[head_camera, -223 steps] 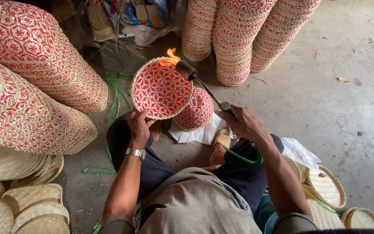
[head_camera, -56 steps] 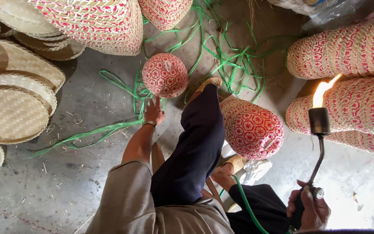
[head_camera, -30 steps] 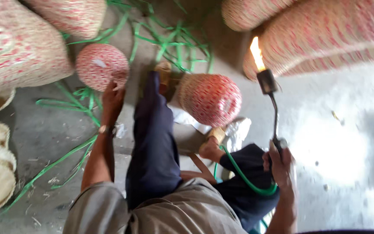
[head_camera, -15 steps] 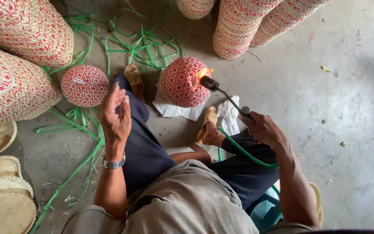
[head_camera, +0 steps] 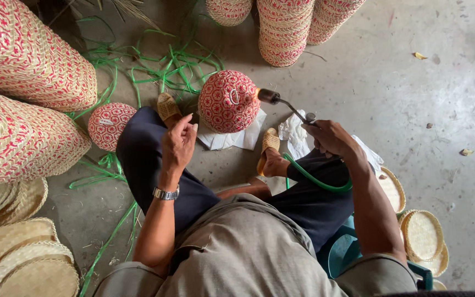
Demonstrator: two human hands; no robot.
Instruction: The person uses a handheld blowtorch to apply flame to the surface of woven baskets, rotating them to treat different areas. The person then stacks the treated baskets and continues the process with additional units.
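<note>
My right hand (head_camera: 332, 137) grips a gas torch (head_camera: 287, 104) fed by a green hose (head_camera: 314, 179). The torch's nozzle points at a red-and-white woven dome basket (head_camera: 228, 100) that rests on white paper (head_camera: 232, 138) between my feet, with a small flame at its side. My left hand (head_camera: 178, 142), with a wristwatch, hovers empty above my left knee, fingers loosely curled, a short way left of that basket. A second, smaller red woven basket (head_camera: 109, 124) lies on the floor left of my leg.
Stacks of red-patterned woven baskets (head_camera: 26, 93) lie at the left and stand at the top (head_camera: 284, 27). Flat tan woven lids (head_camera: 20, 258) pile at bottom left and others (head_camera: 421, 234) at the right. Green plastic strips (head_camera: 155, 63) litter the concrete floor.
My left hand let go of the small basket on the floor and drew back over my knee. My right hand brought the torch down to the dome basket; the flame shrank.
</note>
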